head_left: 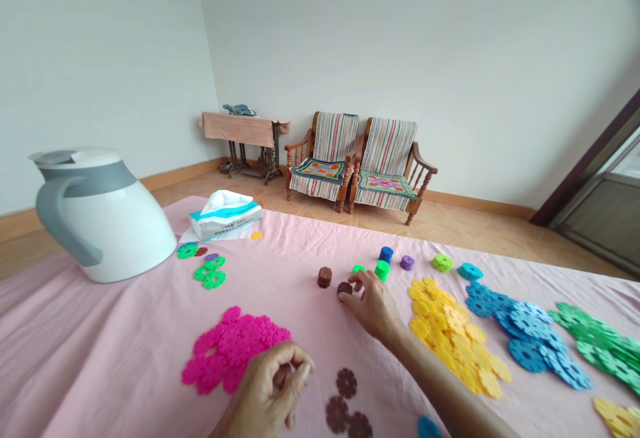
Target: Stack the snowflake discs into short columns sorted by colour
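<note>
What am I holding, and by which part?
Your right hand seems to pinch brown discs by their rims. Your left hand curls around something brown; its grip point is hidden.

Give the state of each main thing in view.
White-and-grey rounded jug: upright, lid on
White-and-turquoise tissue box: open, tissue protruding
Magenta flower-shaped discs: heaped
Yellow flower-shaped discs: heaped
Blue flower-shaped discs: heaped
Round brown disc stack: upright
Left hand: curled, contents unclear
Right hand: pinching brown disc

Dark lettering (pixel 234 228) on the tissue box (pixel 226 217) is too blurred to read.
</note>
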Tool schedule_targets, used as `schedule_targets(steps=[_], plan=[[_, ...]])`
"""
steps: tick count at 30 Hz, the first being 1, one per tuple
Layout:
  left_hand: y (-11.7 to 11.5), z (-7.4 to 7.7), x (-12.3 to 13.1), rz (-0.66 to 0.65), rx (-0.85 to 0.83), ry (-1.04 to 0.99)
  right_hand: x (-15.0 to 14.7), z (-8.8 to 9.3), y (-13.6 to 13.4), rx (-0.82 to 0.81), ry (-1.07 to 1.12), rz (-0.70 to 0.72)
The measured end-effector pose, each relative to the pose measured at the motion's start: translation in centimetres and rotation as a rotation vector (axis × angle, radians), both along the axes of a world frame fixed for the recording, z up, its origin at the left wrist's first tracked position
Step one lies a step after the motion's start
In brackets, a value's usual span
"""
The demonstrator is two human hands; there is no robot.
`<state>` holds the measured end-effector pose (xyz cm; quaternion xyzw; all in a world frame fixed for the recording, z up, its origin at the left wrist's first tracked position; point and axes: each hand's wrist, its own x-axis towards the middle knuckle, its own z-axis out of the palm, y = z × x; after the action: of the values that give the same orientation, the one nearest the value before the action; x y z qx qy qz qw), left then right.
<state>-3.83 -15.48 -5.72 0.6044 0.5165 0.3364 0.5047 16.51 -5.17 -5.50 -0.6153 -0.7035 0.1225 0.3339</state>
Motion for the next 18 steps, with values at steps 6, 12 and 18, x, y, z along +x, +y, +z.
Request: schedule_targets(steps=[6, 12, 18], plan=[[-0.3, -0.1, 0.0, 0.044, -0.001, 0.053, 1.9, 0.1, -1.2, 0.003, 0.027, -0.014], [2.5, 2.2, 2.6, -0.076, 0.03, 0.108, 2.8, -0.7, -2.8, -0.035, 0.006, 0.122], [5.9, 2.3, 5.3, -0.072, 0.093, 0.192, 2.6, -0.6, -3.5, -0.021, 0.008, 0.164]])
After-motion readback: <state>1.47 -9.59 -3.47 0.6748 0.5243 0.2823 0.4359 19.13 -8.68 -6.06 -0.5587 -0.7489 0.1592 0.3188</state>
